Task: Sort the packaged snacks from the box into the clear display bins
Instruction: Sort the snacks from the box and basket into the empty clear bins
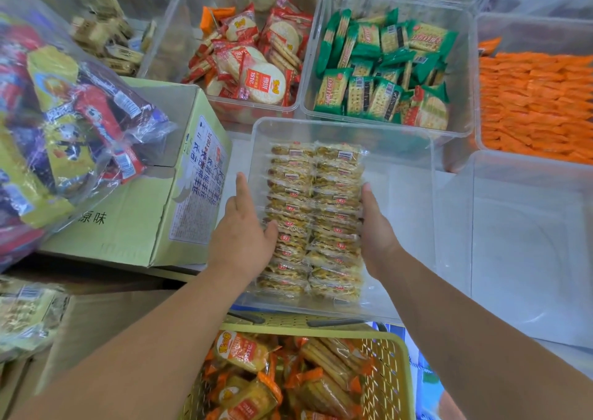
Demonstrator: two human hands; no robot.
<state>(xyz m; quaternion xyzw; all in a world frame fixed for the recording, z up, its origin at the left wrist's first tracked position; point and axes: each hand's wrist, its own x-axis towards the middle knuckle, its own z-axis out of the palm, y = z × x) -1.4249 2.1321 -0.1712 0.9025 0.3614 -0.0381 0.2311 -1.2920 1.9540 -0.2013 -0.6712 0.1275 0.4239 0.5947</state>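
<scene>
2 biscuit-pack rows (316,217) in clear bin (402,214)

Both bare arms reach forward side by side, the forearms angling in towards each other. The left hand (242,237) lies flat against the left side of a block of snack packs (313,220), fingers straight and pointing ahead, thumb laid over the top edge. The right hand (377,230) presses the opposite side, back of the hand up, fingers straight along the packs, its thumb out of sight. Both wrists look straight.
</scene>
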